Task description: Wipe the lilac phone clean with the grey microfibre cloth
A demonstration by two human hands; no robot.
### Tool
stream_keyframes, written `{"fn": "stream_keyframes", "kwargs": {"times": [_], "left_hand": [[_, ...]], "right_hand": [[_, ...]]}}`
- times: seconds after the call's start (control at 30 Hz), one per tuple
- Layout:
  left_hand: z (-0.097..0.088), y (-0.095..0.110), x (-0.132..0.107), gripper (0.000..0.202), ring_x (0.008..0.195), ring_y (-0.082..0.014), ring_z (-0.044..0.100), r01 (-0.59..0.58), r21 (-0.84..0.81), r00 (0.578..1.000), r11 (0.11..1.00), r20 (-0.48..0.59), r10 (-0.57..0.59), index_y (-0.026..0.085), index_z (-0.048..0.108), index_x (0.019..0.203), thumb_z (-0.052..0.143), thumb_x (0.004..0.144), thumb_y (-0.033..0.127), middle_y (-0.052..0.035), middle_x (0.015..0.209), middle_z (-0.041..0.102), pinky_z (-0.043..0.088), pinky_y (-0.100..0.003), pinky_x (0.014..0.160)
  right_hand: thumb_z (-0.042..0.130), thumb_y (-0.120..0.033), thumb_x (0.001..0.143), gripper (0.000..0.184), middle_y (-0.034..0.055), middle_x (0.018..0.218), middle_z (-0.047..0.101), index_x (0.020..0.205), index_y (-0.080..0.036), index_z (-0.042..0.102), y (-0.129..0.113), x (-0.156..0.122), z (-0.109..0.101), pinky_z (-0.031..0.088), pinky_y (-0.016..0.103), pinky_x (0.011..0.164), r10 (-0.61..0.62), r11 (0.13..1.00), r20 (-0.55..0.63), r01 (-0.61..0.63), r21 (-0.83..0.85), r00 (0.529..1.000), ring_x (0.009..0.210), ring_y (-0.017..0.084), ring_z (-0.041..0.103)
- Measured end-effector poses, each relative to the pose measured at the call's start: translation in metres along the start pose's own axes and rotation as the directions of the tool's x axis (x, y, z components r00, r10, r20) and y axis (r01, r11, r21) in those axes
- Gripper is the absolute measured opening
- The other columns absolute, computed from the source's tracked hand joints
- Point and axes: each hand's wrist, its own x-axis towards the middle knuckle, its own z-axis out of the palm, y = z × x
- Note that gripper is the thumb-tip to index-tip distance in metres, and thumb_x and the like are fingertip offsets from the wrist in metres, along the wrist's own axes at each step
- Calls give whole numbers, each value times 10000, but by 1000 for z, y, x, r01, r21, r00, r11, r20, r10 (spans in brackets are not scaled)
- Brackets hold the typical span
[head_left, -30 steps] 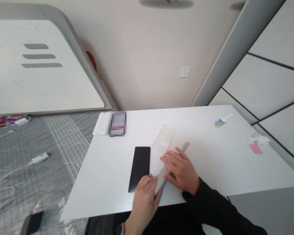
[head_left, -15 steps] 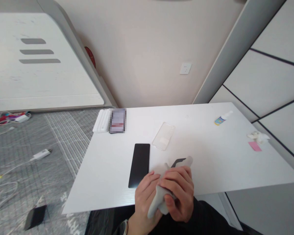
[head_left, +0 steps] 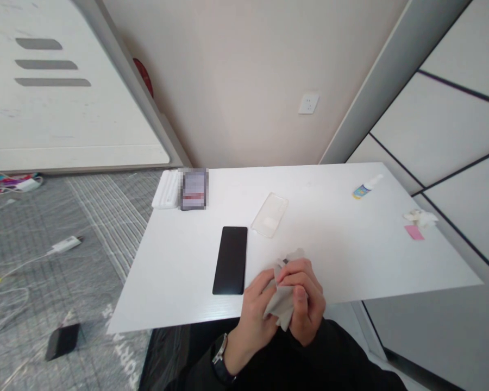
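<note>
Both my hands are closed on a small grey cloth (head_left: 283, 307) at the near edge of the white table (head_left: 350, 255). My left hand (head_left: 255, 315) pinches it from the left. My right hand (head_left: 305, 298) wraps it from the right. A black phone (head_left: 230, 259) lies face up just left of my hands. Beyond it a clear phone case (head_left: 270, 221) rests flat on the table.
A white box and a dark packet (head_left: 193, 189) sit at the table's far left corner. A small spray bottle (head_left: 364, 188) and crumpled paper with a pink slip (head_left: 418, 224) lie at the right. Cables, a charger (head_left: 63, 245) and a dark object (head_left: 62, 340) are on the floor at left.
The cloth was pressed flat on the table under my right hand. Both hands have lifted it toward me and bunched it up between them.
</note>
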Motion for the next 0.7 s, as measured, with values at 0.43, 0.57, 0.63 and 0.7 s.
{"fn": "stream_keyframes", "kwargs": {"times": [0.43,0.57,0.63,0.7], "left_hand": [[6,-5,-5,173,668,-99,596,-113,90,987,989,-104,123,165,647,955,658,1024,323,27,831,631,540,-246,613],[-1,9,5,183,646,-94,562,-186,113,978,976,-69,195,166,614,867,651,1020,261,43,780,590,506,-230,589],[-4,17,12,190,660,-101,558,-197,98,978,976,-46,202,172,588,841,631,1018,226,42,781,582,496,-235,599],[-7,23,17,184,660,-112,538,-183,62,982,981,-26,185,189,557,825,592,1005,180,41,760,569,482,-249,612]], "right_hand": [[438,-285,1069,304,43,856,737,944,-227,709,1,11,-2,522,397,714,-237,970,118,242,-29,964,735,208,666],[394,-377,1068,368,62,853,717,982,-227,718,5,9,-2,512,430,690,-207,978,54,208,-15,977,727,232,662],[403,-397,1059,374,67,826,695,965,-224,720,5,7,0,487,441,680,-171,985,-14,171,-5,985,725,245,646],[419,-379,1049,361,66,802,674,938,-225,726,4,4,2,463,445,678,-138,990,-94,140,11,986,718,249,622]]}}
